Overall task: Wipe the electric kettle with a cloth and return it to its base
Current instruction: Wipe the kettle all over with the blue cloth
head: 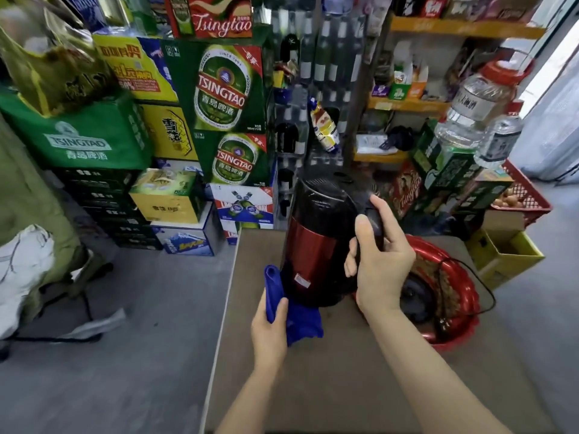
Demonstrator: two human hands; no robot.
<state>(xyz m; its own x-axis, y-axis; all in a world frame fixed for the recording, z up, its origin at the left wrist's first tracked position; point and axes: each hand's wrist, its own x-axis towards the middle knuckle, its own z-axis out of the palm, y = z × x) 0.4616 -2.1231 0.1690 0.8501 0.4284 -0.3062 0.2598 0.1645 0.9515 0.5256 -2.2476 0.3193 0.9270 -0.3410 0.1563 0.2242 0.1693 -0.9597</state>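
The right hand (377, 261) is curled round the black handle of the red-and-black kettle (316, 245), holding it tilted over the table (313, 371). At about 8 o'clock from it, the left hand (269, 324) grips a blue cloth (297, 321) against the kettle's lower left side. The black base (416, 296) lies at 3 o'clock of the kettle, inside a red basket (463, 296).
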